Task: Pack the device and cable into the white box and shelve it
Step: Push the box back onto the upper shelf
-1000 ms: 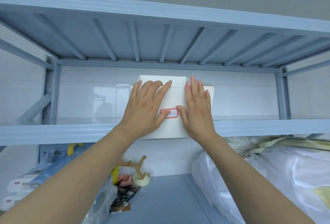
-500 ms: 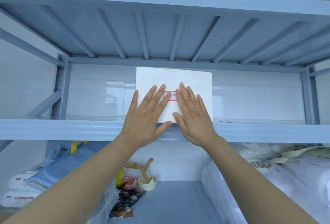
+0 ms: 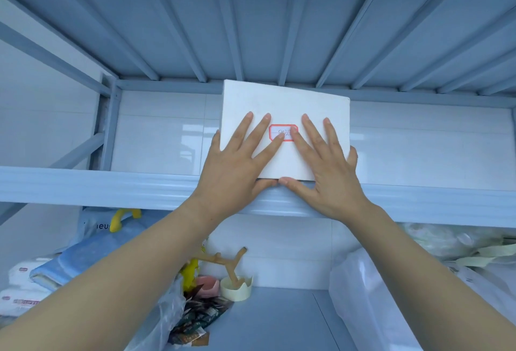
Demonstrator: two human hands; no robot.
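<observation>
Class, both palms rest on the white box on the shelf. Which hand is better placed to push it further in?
Left, probably. The left hand lies flat on the white box where its face looks taller, so nearer; the right hand mirrors it farther back.

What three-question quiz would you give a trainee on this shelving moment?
1. True or false: the left hand and the right hand both press flat, fingers straight, on the front of the white box.
2. Where is the red-bordered label? A) on the box front, between the two hands' fingertips; B) on a plastic bag; C) on the wall tiles.
3. Short answer: on which level of the blue rack does the box stand, the one with the clutter or the one above it?
Key: 1 true; 2 A; 3 the one above it.
</observation>
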